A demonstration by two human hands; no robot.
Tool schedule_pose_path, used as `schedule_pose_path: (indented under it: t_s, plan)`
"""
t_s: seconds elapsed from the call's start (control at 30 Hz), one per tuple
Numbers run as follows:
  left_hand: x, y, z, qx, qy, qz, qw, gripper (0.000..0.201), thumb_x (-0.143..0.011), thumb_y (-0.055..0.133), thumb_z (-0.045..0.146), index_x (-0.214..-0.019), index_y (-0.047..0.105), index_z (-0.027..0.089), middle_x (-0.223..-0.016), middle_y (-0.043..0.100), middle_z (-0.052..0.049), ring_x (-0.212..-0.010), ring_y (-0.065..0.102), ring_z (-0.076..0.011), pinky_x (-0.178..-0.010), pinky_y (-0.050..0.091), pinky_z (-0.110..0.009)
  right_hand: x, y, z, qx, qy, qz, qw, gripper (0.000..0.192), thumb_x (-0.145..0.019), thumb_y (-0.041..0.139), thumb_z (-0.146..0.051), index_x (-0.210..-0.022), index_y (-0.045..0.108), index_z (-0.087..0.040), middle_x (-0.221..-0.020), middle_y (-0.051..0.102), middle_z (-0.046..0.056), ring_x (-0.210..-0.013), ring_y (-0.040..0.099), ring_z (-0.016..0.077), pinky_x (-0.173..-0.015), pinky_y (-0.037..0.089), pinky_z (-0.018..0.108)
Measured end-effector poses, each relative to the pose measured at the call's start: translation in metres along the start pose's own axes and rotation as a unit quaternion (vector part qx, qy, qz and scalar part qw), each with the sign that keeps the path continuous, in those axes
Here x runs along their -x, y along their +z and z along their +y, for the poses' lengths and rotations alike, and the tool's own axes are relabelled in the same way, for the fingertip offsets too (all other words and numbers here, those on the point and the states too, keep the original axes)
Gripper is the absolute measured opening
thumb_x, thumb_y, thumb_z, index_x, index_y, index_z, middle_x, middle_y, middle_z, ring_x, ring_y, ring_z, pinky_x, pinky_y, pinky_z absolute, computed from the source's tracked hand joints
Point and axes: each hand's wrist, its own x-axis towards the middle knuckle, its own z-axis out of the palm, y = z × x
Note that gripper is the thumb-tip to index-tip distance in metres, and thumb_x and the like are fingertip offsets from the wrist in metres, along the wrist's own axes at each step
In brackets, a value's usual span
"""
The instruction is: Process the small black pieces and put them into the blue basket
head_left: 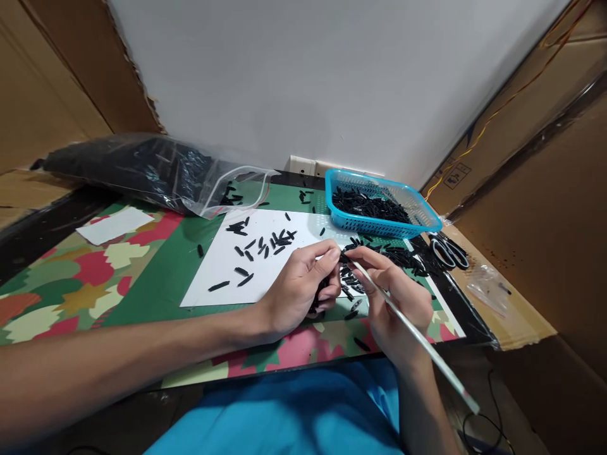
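My left hand (303,284) pinches a small black tube piece (342,258) at its fingertips and cups several more under the palm. My right hand (393,297) holds a long thin white rod (417,338), its tip meeting the piece held by the left hand. Both hands hover over the near right edge of a white sheet of paper (222,265) strewn with several short black pieces (265,243). More black pieces (398,256) lie piled just right of my hands.
A blue plastic basket (429,224) filled with black pieces stands behind my hands. A clear zip bag (156,170) of black material lies at the back left. Scissors (448,249) rest at the right. A white card (114,225) lies on the floral mat (71,284). Cardboard walls flank both sides.
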Motion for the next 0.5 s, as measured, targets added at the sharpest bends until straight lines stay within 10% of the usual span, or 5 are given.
schedule_pose_path:
  t_s: [0.5]
  plan:
    - [-0.0001, 0.0021, 0.0012, 0.039, -0.076, 0.008, 0.996, 0.039, -0.104, 0.06, 0.05, -0.081, 0.047, 0.021, -0.058, 0.043, 0.009, -0.042, 0.036, -0.005, -0.034, 0.025, -0.011, -0.003, 0.0046, 0.0035, 0.14, -0.131, 0.008, 0.981, 0.026, -0.099, 0.061, 0.003, -0.093, 0.06, -0.023, -0.125, 0.079, 0.016, -0.102, 0.08, 0.0219, -0.087, 0.067, 0.035]
